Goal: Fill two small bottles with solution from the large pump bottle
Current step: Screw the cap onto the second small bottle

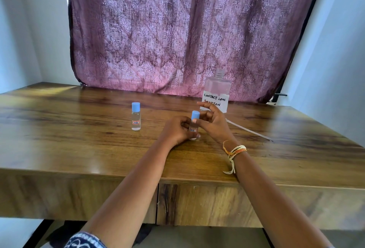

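Across the lower half of the frame runs the wooden table (79,149). Right of centre, by the curtain (177,30), your large bottle (217,91) stands uncapped, its pump tube (250,130) lying beside it. Left of centre, one small bottle (136,116) looks filled and capped. At centre your left hand (175,131) grips the second small bottle (193,127); your right hand (211,121) pinches its blue cap (195,115). You seem nearly done.

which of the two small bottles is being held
The right one, gripped by the left hand at its body, the right hand at its blue cap. The other small bottle, further left, stands alone and untouched.
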Tool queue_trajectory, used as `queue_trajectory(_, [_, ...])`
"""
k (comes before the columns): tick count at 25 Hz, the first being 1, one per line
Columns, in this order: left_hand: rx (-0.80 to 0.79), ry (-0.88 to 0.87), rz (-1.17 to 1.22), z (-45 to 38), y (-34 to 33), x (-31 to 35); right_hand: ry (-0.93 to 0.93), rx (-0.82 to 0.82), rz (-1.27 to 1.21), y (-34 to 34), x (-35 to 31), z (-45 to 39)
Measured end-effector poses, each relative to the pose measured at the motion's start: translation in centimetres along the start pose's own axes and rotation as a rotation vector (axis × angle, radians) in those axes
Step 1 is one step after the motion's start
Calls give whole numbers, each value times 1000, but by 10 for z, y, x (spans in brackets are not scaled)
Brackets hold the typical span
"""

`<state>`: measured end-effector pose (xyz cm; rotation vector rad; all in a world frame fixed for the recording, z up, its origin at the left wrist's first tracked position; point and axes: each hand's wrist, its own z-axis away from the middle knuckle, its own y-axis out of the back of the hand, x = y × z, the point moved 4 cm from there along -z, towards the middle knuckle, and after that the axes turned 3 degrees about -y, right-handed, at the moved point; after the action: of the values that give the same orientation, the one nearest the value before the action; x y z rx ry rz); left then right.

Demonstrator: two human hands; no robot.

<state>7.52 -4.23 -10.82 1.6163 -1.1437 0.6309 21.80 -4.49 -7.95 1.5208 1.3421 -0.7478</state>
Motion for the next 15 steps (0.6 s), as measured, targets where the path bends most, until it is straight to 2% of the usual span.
queue_trajectory(3, [2, -5, 6, -1, 0, -1, -2, 11, 70, -2, 1, 0])
queue_trajectory(8, [-15, 23, 12, -2, -1, 0, -63, -79, -88, -2, 5, -2])
queue_trajectory(15, [7, -16, -12, -3, -1, -5, -39, 64, 47, 0, 4, -2])
